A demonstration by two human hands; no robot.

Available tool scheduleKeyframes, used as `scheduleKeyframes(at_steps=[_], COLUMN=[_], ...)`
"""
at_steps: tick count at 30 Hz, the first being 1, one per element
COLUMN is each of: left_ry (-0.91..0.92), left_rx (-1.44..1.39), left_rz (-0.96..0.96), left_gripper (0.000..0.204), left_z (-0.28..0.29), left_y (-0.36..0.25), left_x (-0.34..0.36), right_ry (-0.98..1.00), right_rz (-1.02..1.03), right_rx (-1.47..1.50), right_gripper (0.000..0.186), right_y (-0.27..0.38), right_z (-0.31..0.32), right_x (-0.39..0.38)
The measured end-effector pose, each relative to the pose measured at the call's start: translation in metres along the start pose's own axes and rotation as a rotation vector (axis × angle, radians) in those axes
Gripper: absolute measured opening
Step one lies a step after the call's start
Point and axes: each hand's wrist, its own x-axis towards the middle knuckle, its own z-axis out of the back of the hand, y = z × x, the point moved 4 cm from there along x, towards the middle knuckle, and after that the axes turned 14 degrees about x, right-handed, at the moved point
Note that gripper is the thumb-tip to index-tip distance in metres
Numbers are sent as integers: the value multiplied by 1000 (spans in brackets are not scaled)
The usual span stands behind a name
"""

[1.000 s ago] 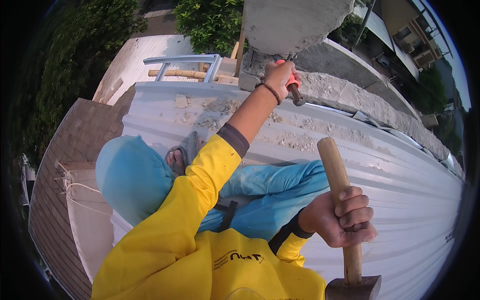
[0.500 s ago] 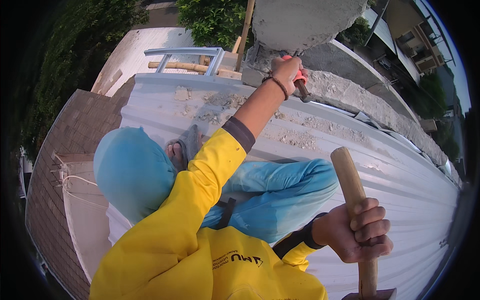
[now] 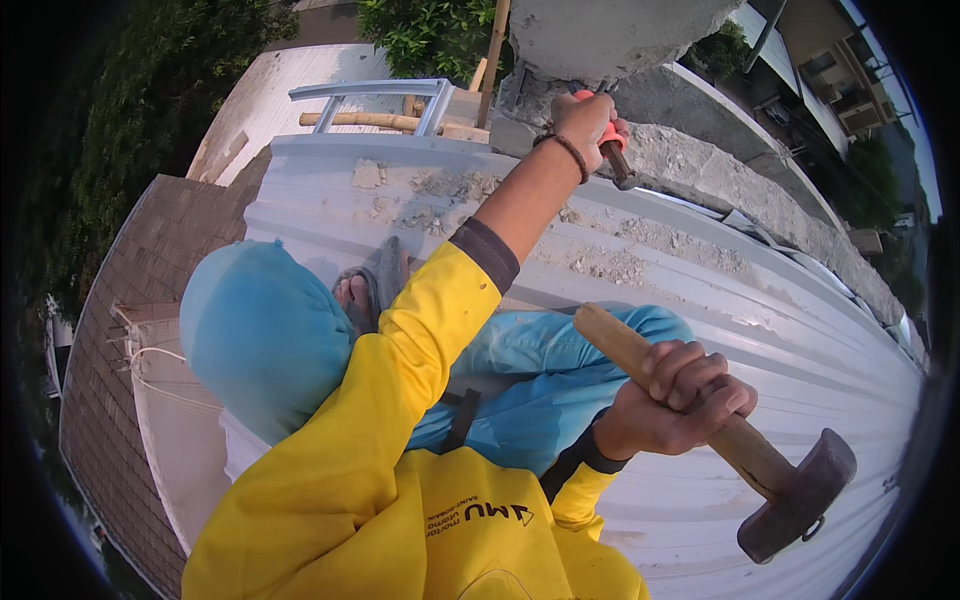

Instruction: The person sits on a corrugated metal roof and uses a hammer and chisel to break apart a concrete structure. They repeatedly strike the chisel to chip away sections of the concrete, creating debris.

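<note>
My left hand [image 3: 585,135] grips a steel chisel [image 3: 620,172] with a red hand guard, its far end at the rough grey concrete [image 3: 610,30] at the top, where the tip is hidden. My right hand [image 3: 675,405] is closed round the wooden handle of a hammer, whose dark metal head [image 3: 795,495] hangs at the lower right. My arms are in yellow sleeves, and my bent knees in blue trousers [image 3: 560,355] rest on a white corrugated metal roof [image 3: 790,360], with a sandalled foot [image 3: 370,295] between them.
Broken concrete rubble [image 3: 630,260] lies along a rough concrete ledge [image 3: 780,220]. Beyond the roof are a metal frame [image 3: 435,105] with bamboo poles [image 3: 360,120], a brown shingled roof [image 3: 130,280] at left with a loose wire, trees [image 3: 420,30] and buildings [image 3: 840,80] below.
The hammer has swung from nearly upright to a slant, its head moving right and into fuller view. My left hand and the chisel have shifted slightly up and right.
</note>
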Motion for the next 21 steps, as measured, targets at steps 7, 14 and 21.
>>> scheduleKeyframes(at_steps=[7,14,21], left_ry=[-22,38,-12], left_rx=[24,78,99], left_rz=[-24,-59,-23], left_gripper=[14,11,11], left_z=[4,5,6], left_y=[-4,0,0], left_x=[3,1,1], right_ry=[5,-142,-103], right_rz=[-209,-537,440], right_rx=[42,-138,246], right_gripper=[29,15,34], right_y=[-84,-99,22], right_z=[-31,52,-21], right_x=[-17,-69,23])
